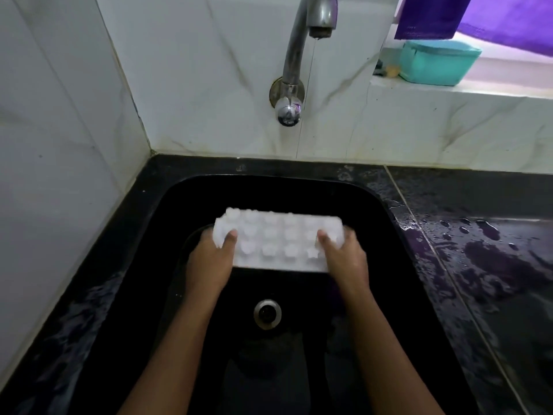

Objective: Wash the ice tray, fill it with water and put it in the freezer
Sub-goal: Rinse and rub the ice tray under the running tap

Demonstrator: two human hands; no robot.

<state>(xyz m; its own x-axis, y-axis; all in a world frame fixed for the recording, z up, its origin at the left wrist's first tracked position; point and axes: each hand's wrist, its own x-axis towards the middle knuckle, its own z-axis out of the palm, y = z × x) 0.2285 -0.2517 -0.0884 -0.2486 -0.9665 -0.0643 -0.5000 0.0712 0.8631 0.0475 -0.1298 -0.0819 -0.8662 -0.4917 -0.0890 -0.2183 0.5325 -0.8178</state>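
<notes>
A white ice tray (276, 239) with several small moulded cells is held level over the black sink (185, 193). My left hand (211, 262) grips its left end, thumb on top and fingers underneath. My right hand (347, 259) grips the right end the same way. The metal tap (302, 40) rises from the tiled wall above the tray, and a thin thread of water falls from its spout. The tray's underside is hidden.
The sink drain (267, 313) lies below the tray. A wet black counter (484, 250) runs to the right. On the window ledge stands a teal plastic box (437, 62), with a purple cloth (478, 13) hanging above it. White tiled walls close in the left and back.
</notes>
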